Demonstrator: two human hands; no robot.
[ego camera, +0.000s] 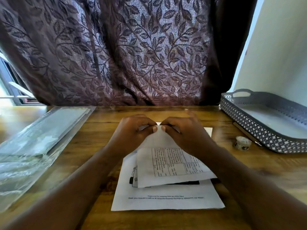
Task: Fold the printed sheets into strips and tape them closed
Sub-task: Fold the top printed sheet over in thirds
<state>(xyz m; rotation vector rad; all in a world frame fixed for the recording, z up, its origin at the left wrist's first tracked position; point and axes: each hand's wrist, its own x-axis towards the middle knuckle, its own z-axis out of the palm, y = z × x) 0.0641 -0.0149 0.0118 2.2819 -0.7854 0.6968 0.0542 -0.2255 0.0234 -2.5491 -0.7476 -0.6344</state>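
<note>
Left grip (131, 132), right grip (182, 132), both pinching

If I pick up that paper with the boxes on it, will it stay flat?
Probably not. The sheet bends where the left hand and right hand pinch its top edge, so it would likely flop. It looks thin and light, and a careless pull could crease it.

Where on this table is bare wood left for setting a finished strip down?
Bare table runs along the far edge below the curtain, between the plastic packets and the printed sheets, and nearer than the tape roll and tray. The tray's floor looks bare too. The centre is crowded: left hand and right hand pinch the top sheet.
</note>
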